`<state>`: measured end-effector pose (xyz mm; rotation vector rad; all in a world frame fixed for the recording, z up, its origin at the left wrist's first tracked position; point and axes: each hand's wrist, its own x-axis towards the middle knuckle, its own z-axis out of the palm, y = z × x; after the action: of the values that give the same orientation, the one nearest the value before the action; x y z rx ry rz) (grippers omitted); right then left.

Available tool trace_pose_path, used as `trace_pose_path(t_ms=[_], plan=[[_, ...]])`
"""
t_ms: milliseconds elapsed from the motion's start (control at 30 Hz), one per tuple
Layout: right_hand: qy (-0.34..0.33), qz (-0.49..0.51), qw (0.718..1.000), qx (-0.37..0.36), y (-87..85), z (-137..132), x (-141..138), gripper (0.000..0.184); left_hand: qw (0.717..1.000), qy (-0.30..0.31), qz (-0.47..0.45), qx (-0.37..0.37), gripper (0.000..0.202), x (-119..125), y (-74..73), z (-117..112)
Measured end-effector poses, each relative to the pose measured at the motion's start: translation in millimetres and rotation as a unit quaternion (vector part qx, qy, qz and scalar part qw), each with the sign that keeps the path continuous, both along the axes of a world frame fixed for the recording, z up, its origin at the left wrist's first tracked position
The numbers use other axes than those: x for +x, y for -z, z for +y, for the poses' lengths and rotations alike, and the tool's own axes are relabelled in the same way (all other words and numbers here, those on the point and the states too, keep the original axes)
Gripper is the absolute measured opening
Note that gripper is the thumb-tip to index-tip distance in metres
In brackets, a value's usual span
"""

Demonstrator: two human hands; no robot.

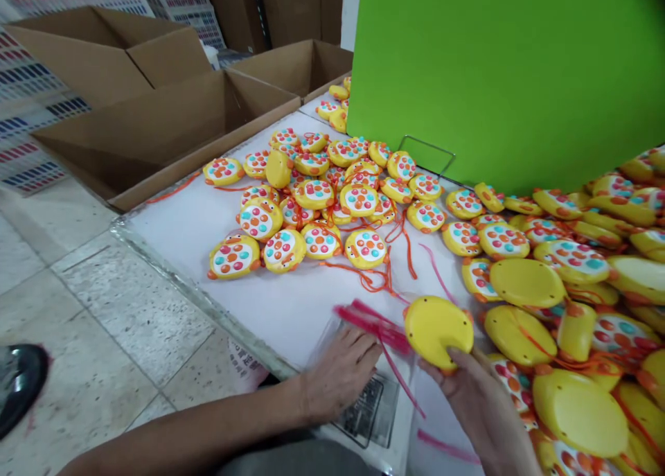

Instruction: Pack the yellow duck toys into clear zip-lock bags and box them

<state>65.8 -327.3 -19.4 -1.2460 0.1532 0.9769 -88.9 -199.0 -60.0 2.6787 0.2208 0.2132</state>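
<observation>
My right hand (481,407) holds a yellow round toy (435,330), turned back-side up, at the near edge of the white table (181,230). My left hand (340,372) rests with curled fingers on a clear plastic bag (371,407) with a red-pink strip (371,323) at its mouth. The toy sits just right of that strip. A heap of the same yellow toys (576,303) with coloured buttons lies to the right, and another spread of yellow toys (312,199) lies face up further back, with orange strings (374,271) trailing between them.
A green board (509,67) stands upright at the back right on a wire stand (426,150). Open cardboard boxes (156,122) sit left of the table. The speckled floor (104,323) lies to the left, with a dark shoe (18,382) at the frame edge.
</observation>
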Motion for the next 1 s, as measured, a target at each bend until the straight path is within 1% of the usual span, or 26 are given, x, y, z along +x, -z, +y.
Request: trace_pose_path(t_ms=[67,133,200,267,333,400,467,533,600,667,700,767,867,1000], plan=[[-0.038,0.074,0.997,-0.007,-0.1,-14.6,-13.4,0.041,0.999,-0.024,0.01,-0.018,0.02,-0.9,-2.9,0.7],[-0.051,0.104,0.993,-0.022,3.1,-23.3,-21.5,0.037,0.999,-0.035,0.015,-0.023,0.017,-1.8,-3.5,1.0],[-0.025,0.081,0.996,-0.029,6.0,-23.3,-16.2,0.035,0.999,-0.032,0.014,-0.02,0.017,-2.8,-1.5,0.9],[0.031,0.019,0.999,-0.027,4.8,-16.3,1.1,0.037,1.0,-0.023,0.007,-0.014,0.017,-3.7,1.7,0.8],[0.075,-0.034,0.996,-0.02,-1.5,-6.8,20.6,0.04,1.0,-0.006,0.004,-0.006,0.018,-4.4,4.5,1.3],[0.081,-0.048,0.995,-0.014,-10.0,1.1,31.2,0.04,1.0,0.018,0.008,-0.003,0.016,-4.8,5.6,2.5],[0.051,-0.03,0.998,-0.012,-16.1,5.5,28.5,0.041,0.999,0.037,0.017,-0.006,0.015,-4.7,5.0,3.7],[0.011,-0.011,1.0,-0.011,-16.8,6.4,16.2,0.044,0.999,0.039,0.022,-0.009,0.013,-4.6,3.4,4.4],[-0.022,-0.007,1.0,-0.001,-12.9,5.0,1.8,0.045,1.0,0.021,0.017,-0.005,0.013,-4.7,1.1,4.5],[-0.045,-0.011,0.999,0.006,-7.4,2.4,-9.2,0.046,1.0,-0.001,0.007,0.01,0.017,-5.4,-1.6,4.5],[-0.055,-0.012,0.998,0.007,-5.0,1.1,-12.9,0.047,1.0,-0.002,0.002,0.021,0.021,-5.8,-3.0,4.6],[-0.076,-0.009,0.997,0.005,-2.0,-0.8,-17.1,0.047,0.999,0.015,-0.006,0.04,0.027,-6.5,-5.0,4.8],[-0.087,-0.007,0.996,-0.003,-0.6,-2.1,-19.9,0.046,0.998,0.043,-0.015,0.044,0.021,-6.2,-4.5,4.9],[-0.086,-0.012,0.996,-0.026,0.2,-9.6,-21.8,0.046,0.998,0.037,-0.017,0.047,0.009,-5.1,-0.1,3.3]])
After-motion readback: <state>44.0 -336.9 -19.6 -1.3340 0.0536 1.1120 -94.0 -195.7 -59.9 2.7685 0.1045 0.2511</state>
